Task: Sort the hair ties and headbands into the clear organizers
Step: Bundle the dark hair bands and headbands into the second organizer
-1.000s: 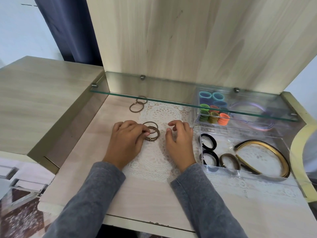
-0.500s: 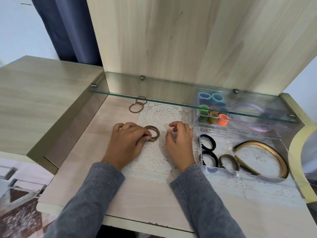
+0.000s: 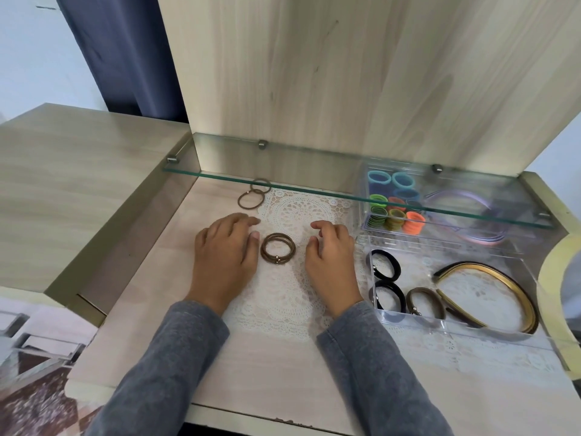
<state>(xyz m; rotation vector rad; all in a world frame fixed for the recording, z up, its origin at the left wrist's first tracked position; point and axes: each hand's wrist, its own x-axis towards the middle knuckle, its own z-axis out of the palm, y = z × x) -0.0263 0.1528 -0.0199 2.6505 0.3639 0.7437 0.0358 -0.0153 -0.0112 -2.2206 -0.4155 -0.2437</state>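
Lying on the lace mat [image 3: 292, 212], a small stack of brown hair ties [image 3: 278, 248] sits between the hands: the left hand [image 3: 224, 256] rests palm-down just beside it, fingers relaxed and gripping nothing, while the right hand [image 3: 333, 262] is loosely curled and holds nothing either. Two more brown ties [image 3: 251, 199] lie farther back by the glass shelf [image 3: 283, 183]. At the right, the front clear organizer [image 3: 471, 332] holds black ties [image 3: 385, 265] and a gold headband [image 3: 490, 294], the rear organizer [image 3: 408, 242] bright ties [image 3: 396, 209].
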